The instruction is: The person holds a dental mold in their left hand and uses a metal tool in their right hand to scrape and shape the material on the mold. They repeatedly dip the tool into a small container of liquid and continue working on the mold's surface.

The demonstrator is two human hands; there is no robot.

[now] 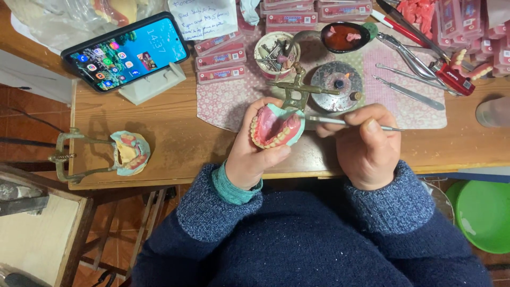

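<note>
dark blue knitted sleeves (297, 239) fill the bottom of the view, a teal cuff (229, 187) showing at the left wrist. left hand (249, 154) has its grip clamped on a denture model (276, 126) — pink gums with a row of pale teeth, set on a light green plaster base — held just above the near edge of the wooden bench (175, 138). thumb lies along the lower teeth, fingers curl round the far side. right hand (366, 146) has its grip closed on a thin metal instrument (350, 123), pinched like a pen, its tip touching the right side of the model.

just behind the model stands a brass articulator frame (297, 90) on a pink patterned cloth (228, 101). near it sit a round metal disc (336, 85), a small cup full of burs and tools (274, 53), and a dark spoon-like ladle with pink wax bits (345, 37). flat pink boxes (220, 57) lie stacked at the cloth's far edge. pliers and slim steel tools (411, 79) rest to the right, beside a red lighter (452, 78).

well to the left, a phone (126, 50) leans lit on a white stand (151, 85), and a second articulator with a green cast (106, 154) lies on its side near the bench corner. a green bowl (483, 215) sits low at the right — off the bench.
</note>
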